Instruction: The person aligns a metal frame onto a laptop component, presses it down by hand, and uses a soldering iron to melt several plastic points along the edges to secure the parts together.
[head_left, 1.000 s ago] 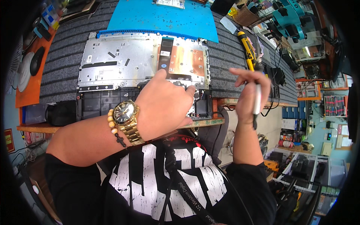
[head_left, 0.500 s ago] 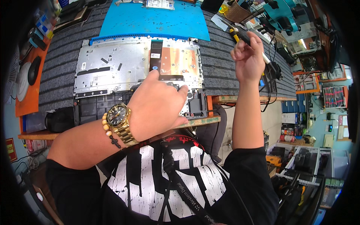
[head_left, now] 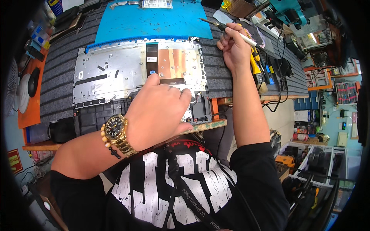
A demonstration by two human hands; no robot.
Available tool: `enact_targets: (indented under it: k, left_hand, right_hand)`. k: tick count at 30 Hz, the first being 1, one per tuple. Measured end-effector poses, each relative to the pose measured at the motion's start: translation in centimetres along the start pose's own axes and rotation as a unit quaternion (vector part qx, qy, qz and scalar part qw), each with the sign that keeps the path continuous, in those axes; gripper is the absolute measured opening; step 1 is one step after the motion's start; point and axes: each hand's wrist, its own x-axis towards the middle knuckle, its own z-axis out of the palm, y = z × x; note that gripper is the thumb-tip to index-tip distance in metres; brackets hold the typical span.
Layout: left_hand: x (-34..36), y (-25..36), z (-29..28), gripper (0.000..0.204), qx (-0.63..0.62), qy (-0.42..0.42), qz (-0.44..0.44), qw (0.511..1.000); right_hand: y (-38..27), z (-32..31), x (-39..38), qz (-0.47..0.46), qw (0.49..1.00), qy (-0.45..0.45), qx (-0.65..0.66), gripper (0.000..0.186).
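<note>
A silver laptop top case (head_left: 115,65), inner side up, lies at the table's near edge. It carries a black strip (head_left: 152,61) with a blue dot, a copper-coloured area (head_left: 165,61) and black plastic along the near side. My left hand (head_left: 158,106) lies on the near part of the case, fingers apart. Its index fingertip is by the lower end of the black strip; what lies under the palm is hidden. Raised right of the case, my right hand (head_left: 236,50) grips a soldering iron (head_left: 248,39) with a white handle. The iron's thin tip points up and left, over the mat's right edge.
A blue mat (head_left: 150,23) with dark specks lies beyond the case, bearing a small metal part (head_left: 156,4). Yellow and blue tools (head_left: 256,65) and black cables lie right of my right forearm. A teal microscope (head_left: 289,15) stands far right.
My right hand has moved left and a little down with the soldering iron, whose tip now points more to the left. My left hand keeps its place on the case. The view has shifted slightly.
</note>
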Motion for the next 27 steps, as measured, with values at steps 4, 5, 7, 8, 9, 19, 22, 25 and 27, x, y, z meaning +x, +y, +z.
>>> enact_targets:
  k: [4,5,7,8,9,19,22,25,27]
  left_hand:
    - [0.3,-0.1,0.2,0.064,-0.002,0.035,0.008,0.999]
    - [0.5,-0.1,0.3,0.066,-0.005,0.044,0.009,0.999]
    - [0.7,0.0,0.4,0.069,-0.01,0.054,0.009,0.998]
    - [0.7,0.1,0.4,0.071,-0.011,0.053,0.007,0.999]
    - [0.8,0.1,0.4,0.074,-0.009,0.045,0.003,0.999]
    - [0.7,0.2,0.4,0.077,-0.006,0.041,0.003,0.999]
    - [0.8,0.2,0.5,0.077,-0.011,0.057,0.007,0.998]
    - [0.8,0.1,0.6,0.077,-0.017,0.055,0.003,0.998]
    - [0.8,0.1,0.7,0.079,-0.013,0.055,0.0,0.998]
  right_hand:
    - [0.2,-0.1,-0.1,-0.004,1.0,0.006,-0.004,0.02]
    - [0.2,0.0,-0.1,-0.003,1.0,0.004,-0.005,0.02]
    - [0.2,0.0,-0.1,-0.008,1.0,0.006,-0.005,0.02]
    - [0.3,0.1,0.0,-0.01,1.0,0.006,-0.006,0.019]
    - [0.3,0.1,0.0,-0.01,1.0,0.004,-0.005,0.019]
    - [0.2,0.6,-0.3,-0.014,0.998,-0.009,-0.054,0.023]
    - [0.3,1.0,-0.4,-0.021,0.998,-0.011,-0.058,0.027]
    - [0.4,1.2,-0.3,-0.022,0.998,-0.009,-0.061,0.03]
    - [0.4,1.3,-0.3,-0.023,0.998,-0.005,-0.064,0.029]
